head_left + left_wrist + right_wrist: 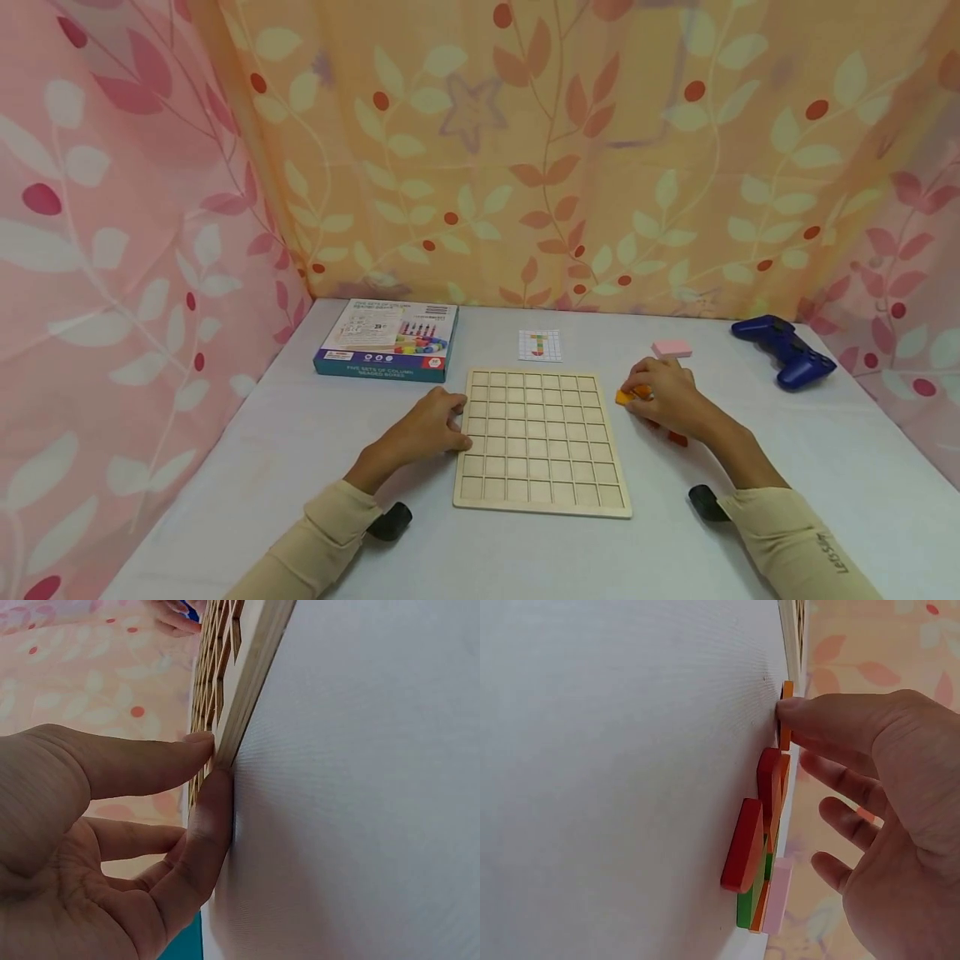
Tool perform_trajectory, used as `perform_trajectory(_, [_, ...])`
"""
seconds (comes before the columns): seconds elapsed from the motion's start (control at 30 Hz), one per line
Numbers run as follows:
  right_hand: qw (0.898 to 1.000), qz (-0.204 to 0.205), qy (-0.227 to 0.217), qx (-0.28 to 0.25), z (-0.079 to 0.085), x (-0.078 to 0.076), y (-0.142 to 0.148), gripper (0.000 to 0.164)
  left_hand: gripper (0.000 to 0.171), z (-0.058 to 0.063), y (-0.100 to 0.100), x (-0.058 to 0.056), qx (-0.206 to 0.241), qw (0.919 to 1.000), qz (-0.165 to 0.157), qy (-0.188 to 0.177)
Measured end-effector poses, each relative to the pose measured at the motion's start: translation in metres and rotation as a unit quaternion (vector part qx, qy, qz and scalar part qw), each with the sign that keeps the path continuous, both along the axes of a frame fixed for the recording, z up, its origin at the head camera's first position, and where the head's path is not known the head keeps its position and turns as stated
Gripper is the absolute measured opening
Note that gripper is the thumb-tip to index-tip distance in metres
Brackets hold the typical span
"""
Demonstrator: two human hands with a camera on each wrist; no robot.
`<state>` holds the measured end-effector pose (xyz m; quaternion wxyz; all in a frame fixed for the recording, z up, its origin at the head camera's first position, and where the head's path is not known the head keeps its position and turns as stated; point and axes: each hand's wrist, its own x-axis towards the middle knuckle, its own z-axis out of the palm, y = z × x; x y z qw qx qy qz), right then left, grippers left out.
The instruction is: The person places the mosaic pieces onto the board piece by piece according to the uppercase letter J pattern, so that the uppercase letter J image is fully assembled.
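While the left hand [427, 425] pinches the left edge of the wooden grid board [537, 446], perhaps for keeping it steady, this board lies flat on the white table [292, 500]. Near its right side, the right hand [667, 397] pinches an orange block [785, 740] by thumb and finger; other coloured blocks [742, 847] lie close by, probably for easy reach. Behind the board, the pattern card [539, 345] lies face up, presumably to stay readable.

The right hand [663, 397] partly hides coloured blocks [677, 439]; the box [387, 342] beyond the left hand [426, 427] bears illegible fine print [369, 328].
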<state>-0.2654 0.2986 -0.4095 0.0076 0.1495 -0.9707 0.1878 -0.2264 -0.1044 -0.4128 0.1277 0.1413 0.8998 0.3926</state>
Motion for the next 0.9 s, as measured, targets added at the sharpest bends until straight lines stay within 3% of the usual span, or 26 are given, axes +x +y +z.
perform_trajectory(0.3, [1.000,0.011,-0.010,-0.026,0.005,0.003,-0.007,0.026,0.074,-0.001,0.000,0.000,0.003,1.0000,0.001,-0.002])
perform_trajectory(0.6, [0.994,0.088,0.013,-0.060,0.007,-0.002,-0.036,0.025,0.075,-0.001,0.001,0.001,0.003,1.0000,0.004,-0.005])
perform_trajectory(0.9, [0.992,0.106,-0.030,-0.068,0.005,-0.012,-0.075,0.020,0.076,0.000,0.001,0.001,-0.006,1.0000,0.006,-0.003])
